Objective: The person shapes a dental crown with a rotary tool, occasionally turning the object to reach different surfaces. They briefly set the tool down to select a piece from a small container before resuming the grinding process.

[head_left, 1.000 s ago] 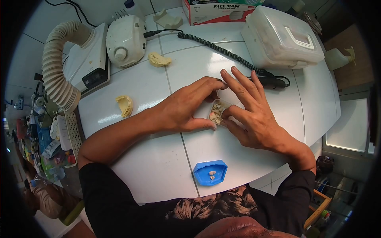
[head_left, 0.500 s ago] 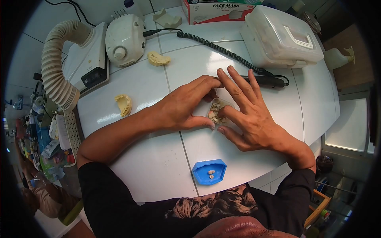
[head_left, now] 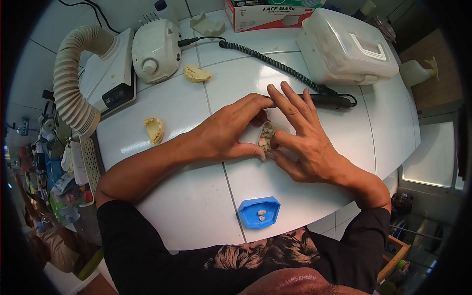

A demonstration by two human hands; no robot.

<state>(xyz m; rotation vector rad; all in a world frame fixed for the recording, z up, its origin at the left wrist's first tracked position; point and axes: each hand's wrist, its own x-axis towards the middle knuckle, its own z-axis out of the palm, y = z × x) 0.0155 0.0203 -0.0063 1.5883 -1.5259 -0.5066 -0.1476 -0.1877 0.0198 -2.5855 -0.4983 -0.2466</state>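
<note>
A small clear container (head_left: 267,129) full of small tooth-coloured and pinkish pieces stands on the white tiled table. My left hand (head_left: 231,125) curves round its left side, fingers behind and thumb in front, gripping it. Over its right side is my right hand (head_left: 309,142), the index finger dipped among the pieces and the thumb by the front rim. Its other fingers are stretched out and spread. Nearer me sits a blue faceted tray (head_left: 249,221) with a few small tooth-like pieces (head_left: 261,213) in it.
Two yellowish dental casts (head_left: 154,130) lie left and behind. A white control box (head_left: 156,51) links by coiled cord (head_left: 275,63) to a black handpiece (head_left: 332,101) beyond my right hand. A hose unit (head_left: 78,64), mask box (head_left: 270,17) and lidded case (head_left: 349,49) stand around.
My right index finger and thumb have shifted slightly within and beside the container, and the right hand has moved a little up and left. My left hand keeps its place.
</note>
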